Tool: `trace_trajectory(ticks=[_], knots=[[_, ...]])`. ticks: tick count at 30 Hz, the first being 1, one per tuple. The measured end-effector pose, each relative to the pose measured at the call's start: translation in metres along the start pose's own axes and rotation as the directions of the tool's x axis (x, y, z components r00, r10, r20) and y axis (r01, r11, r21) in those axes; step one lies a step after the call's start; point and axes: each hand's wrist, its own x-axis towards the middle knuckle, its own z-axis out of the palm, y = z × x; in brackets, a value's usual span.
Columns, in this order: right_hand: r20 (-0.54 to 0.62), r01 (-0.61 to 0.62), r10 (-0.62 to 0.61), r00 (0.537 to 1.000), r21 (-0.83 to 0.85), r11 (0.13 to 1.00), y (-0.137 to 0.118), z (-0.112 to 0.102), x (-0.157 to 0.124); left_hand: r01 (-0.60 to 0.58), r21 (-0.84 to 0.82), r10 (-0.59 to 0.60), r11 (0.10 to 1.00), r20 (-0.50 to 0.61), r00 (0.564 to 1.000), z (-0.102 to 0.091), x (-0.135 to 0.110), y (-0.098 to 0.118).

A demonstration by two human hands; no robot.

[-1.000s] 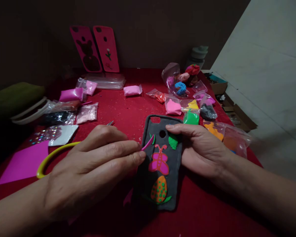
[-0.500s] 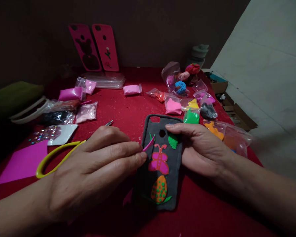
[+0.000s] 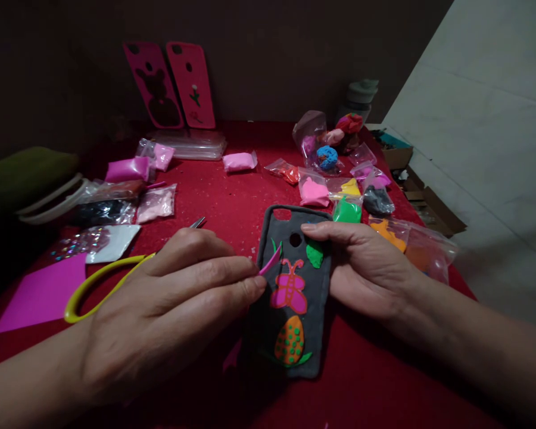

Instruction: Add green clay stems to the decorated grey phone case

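Pointed tool [image 3: 270,261], grey case [image 3: 312,322] (matte)

**One head-worn view, angled down**

A single camera on the person's head faces forward and down, close over the left hand [image 3: 170,304] and right hand [image 3: 361,268] on the surface [image 3: 232,196]. The dim wall [image 3: 272,59] seems near behind.

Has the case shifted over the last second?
No. The case keeps its place beside the green bag, under the right hand; the left hand pinches a pink strip.

text: none legible | view: dim, perhaps hiding small print
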Motion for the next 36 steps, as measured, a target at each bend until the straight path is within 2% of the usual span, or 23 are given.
trace_trajectory(ticks=[5,16,21,27,33,36], knots=[[0.01,0.008,-0.008,1.0,0.006,1.0,-0.0005,0.0008,0.0007,-0.03,0.005,0.03,1.0,0.043,0.999,0.0001,-0.0006,-0.005],[-0.026,-0.006,0.006,1.0,0.0,1.0,-0.0008,0.0033,0.0005,-0.056,0.023,0.056,0.998,0.0,0.998,0.0002,0.0015,-0.0067],[-0.038,-0.009,0.009,0.999,-0.007,1.0,-0.0003,0.004,-0.0014,0.02,-0.001,-0.02,1.0,0.026,0.999,0.0018,-0.0016,-0.0019],[-0.05,-0.009,0.009,0.999,-0.015,1.0,-0.0001,0.0041,-0.0024,0.046,0.006,-0.046,0.999,0.025,0.999,0.0012,-0.0014,0.0018],[-0.06,0.002,-0.004,0.998,-0.034,0.999,0.0001,0.0059,-0.0022,-0.013,0.012,0.013,1.0,0.005,1.0,0.0018,0.0013,-0.0025],[-0.071,0.013,-0.015,0.997,-0.031,0.999,-0.0003,0.007,-0.0025,0.008,-0.001,-0.008,1.0,-0.019,1.0,0.0028,0.0022,-0.0038]])
